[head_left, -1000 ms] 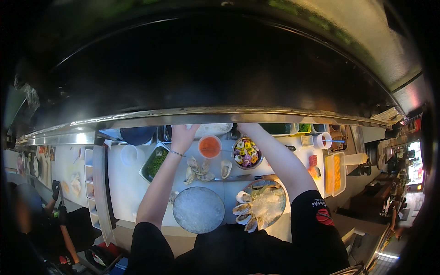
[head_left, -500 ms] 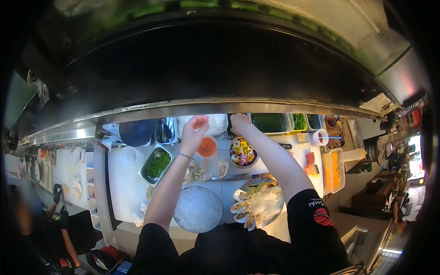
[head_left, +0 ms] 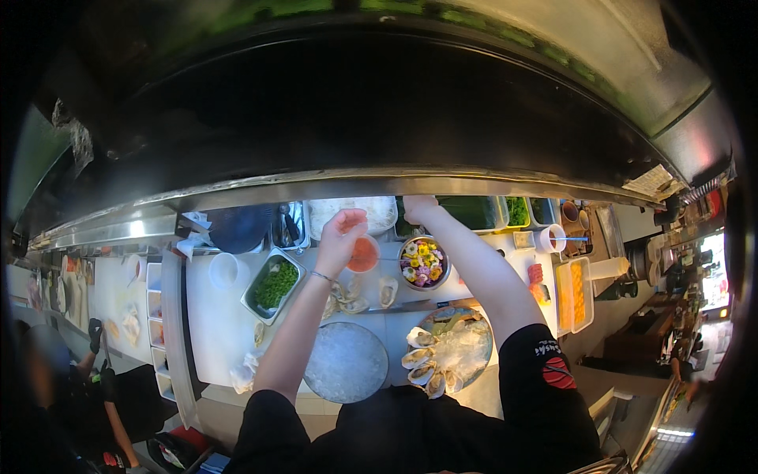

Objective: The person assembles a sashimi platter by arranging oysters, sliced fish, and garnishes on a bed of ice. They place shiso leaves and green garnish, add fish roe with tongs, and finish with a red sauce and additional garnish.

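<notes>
My left hand (head_left: 341, 235) is over the white counter, beside a small bowl of orange-red food (head_left: 363, 254). Its fingers are loosely bent with the thumb apart, and I see nothing in them. My right hand (head_left: 419, 208) reaches to the far side, its fingers hidden at the shelf edge. Just below that hand is a round bowl of colourful flowers (head_left: 422, 262). Close to me lies a round tray of crushed ice (head_left: 346, 363). To its right, a second round plate (head_left: 487, 347) carries ice with opened oysters (head_left: 420, 358) along its left side.
A metal pan of chopped greens (head_left: 273, 286) and a white tub (head_left: 227, 271) stand left. More oyster shells (head_left: 348, 298) lie mid-counter. At right are a tub of orange food (head_left: 580, 294) and a white cup (head_left: 550, 238). The dark shelf (head_left: 379, 118) overhangs the far edge.
My left hand has shifted slightly right and down, closer to the orange-red bowl. My right hand has moved slightly right, still at the far edge. The whole view has shifted a little.
</notes>
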A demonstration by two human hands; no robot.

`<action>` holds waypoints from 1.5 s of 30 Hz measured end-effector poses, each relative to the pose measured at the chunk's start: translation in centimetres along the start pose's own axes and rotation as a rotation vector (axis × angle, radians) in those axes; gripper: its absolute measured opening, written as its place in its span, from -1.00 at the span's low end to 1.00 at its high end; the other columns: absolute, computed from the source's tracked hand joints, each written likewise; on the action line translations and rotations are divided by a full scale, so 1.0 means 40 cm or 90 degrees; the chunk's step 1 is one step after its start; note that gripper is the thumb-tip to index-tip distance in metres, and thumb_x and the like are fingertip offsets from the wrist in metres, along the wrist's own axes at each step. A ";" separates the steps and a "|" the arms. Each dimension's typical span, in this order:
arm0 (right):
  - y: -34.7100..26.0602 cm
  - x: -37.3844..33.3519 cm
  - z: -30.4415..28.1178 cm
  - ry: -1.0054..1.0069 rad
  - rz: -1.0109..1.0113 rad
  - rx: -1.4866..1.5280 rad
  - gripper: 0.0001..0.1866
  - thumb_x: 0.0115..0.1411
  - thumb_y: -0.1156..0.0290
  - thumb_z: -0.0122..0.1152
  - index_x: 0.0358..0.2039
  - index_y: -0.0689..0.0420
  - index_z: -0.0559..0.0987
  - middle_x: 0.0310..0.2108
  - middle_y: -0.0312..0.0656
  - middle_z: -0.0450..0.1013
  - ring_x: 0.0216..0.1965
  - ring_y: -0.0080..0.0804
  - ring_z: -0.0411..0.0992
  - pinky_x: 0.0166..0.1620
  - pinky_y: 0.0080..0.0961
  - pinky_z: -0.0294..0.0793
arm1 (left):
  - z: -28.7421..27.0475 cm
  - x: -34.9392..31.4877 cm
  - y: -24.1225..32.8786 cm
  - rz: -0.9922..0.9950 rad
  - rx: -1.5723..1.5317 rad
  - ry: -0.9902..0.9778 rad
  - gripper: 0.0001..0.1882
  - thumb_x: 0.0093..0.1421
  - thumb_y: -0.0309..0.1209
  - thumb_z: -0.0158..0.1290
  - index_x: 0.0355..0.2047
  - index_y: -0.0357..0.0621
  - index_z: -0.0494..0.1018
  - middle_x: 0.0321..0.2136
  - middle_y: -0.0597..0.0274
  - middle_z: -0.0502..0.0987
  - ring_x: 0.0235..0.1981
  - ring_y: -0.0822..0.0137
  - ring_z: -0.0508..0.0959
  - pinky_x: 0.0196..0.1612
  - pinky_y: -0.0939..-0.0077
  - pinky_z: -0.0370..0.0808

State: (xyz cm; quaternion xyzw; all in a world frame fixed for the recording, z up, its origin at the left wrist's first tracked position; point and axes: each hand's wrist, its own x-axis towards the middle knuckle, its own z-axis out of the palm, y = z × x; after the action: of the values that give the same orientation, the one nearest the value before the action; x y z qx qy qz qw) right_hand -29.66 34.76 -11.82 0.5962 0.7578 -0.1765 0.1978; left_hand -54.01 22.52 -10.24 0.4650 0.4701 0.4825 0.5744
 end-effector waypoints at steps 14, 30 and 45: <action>0.069 -0.573 -0.193 0.476 -0.249 0.200 -0.65 0.19 0.50 0.41 0.01 0.01 0.74 -0.05 -0.09 0.64 0.09 -0.01 0.61 -0.02 -0.16 0.70 | 0.243 -0.072 0.219 -0.308 -0.442 -0.166 -0.42 0.56 0.09 0.07 0.29 -0.13 0.47 0.07 0.11 0.67 0.09 0.15 0.70 0.16 0.14 0.68; -0.026 -1.143 0.116 0.586 -0.233 0.818 -0.72 0.30 0.57 0.47 0.02 0.31 0.72 -0.06 -0.08 0.67 -0.18 -0.40 0.69 -0.04 -0.39 0.77 | 0.479 -0.669 0.291 0.004 -0.211 -0.012 -0.66 0.32 -0.48 0.40 0.06 -0.28 0.63 -0.07 0.14 0.75 -0.11 0.30 0.76 -0.11 0.30 0.81; -0.411 -1.173 0.139 0.393 -0.426 0.740 -0.78 0.32 0.58 0.42 -0.02 0.27 0.74 -0.11 -0.03 0.73 -0.18 -0.25 0.74 -0.10 -0.39 0.74 | 0.095 -0.970 0.318 -0.076 -0.278 0.095 -0.68 0.32 -0.46 0.38 0.05 -0.17 0.59 -0.08 0.23 0.70 -0.13 0.37 0.72 -0.18 0.38 0.74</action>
State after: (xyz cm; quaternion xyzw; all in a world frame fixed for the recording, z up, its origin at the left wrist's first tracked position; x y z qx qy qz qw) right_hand -35.27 -10.90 7.88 0.3642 0.7047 -0.4248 -0.4363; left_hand -55.33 -14.97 6.37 0.2640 0.4226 0.5708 0.6526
